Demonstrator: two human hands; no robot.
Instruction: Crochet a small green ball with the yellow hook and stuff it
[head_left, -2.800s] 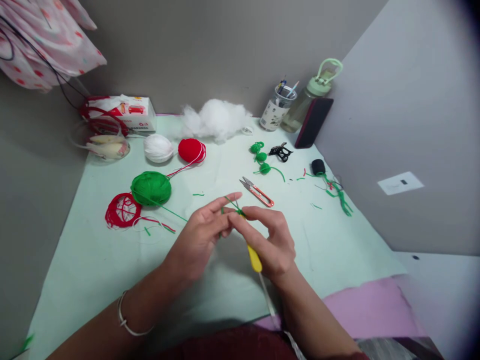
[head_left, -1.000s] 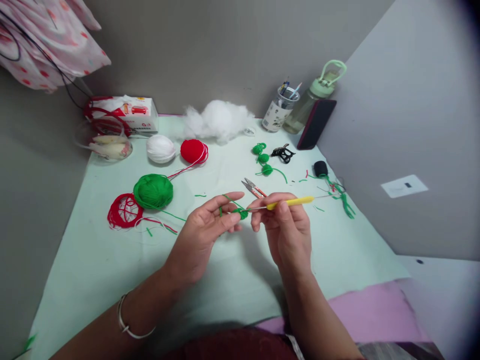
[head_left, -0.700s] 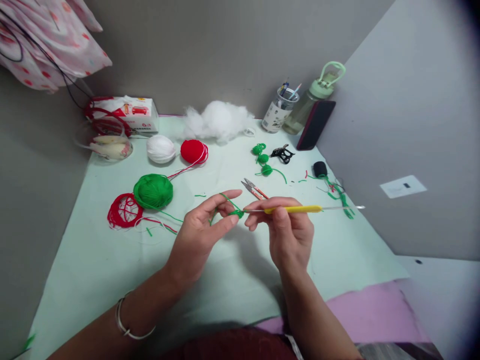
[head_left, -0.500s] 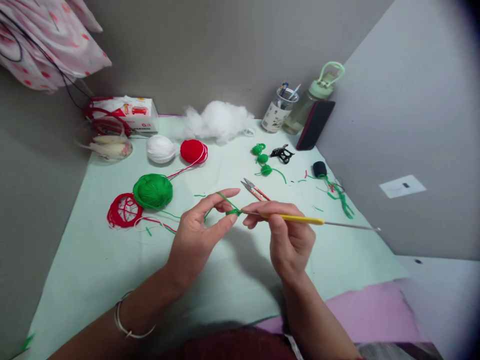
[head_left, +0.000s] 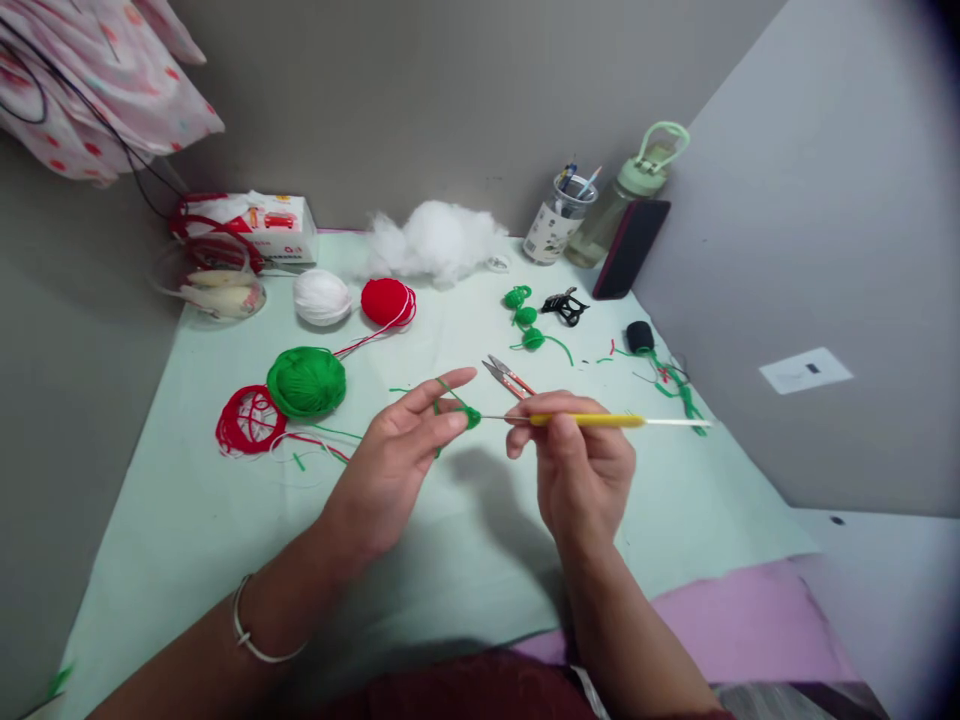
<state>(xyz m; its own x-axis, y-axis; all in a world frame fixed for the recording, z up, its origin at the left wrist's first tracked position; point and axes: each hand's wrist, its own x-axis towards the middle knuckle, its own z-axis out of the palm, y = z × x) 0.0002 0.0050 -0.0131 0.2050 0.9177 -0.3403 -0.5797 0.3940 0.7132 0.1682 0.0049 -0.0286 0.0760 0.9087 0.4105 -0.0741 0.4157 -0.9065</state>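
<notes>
My left hand pinches a small green crochet piece between thumb and middle finger, with green yarn looped over its raised index finger. That yarn trails back to the green yarn ball on the mint-green table cover. My right hand grips a crochet hook with a yellow handle, held level, its metal tip in the green piece. Both hands hover above the middle of the table.
Thread snips lie just beyond my hands. Farther back are a red yarn ball, a white yarn ball, stuffing, small green pieces, a pen cup, a bottle, a phone and a tissue box.
The hook swung from pointing down toward me to lying level, handle to the right. Its tip stays in the green piece while the right hand has shifted slightly right.
</notes>
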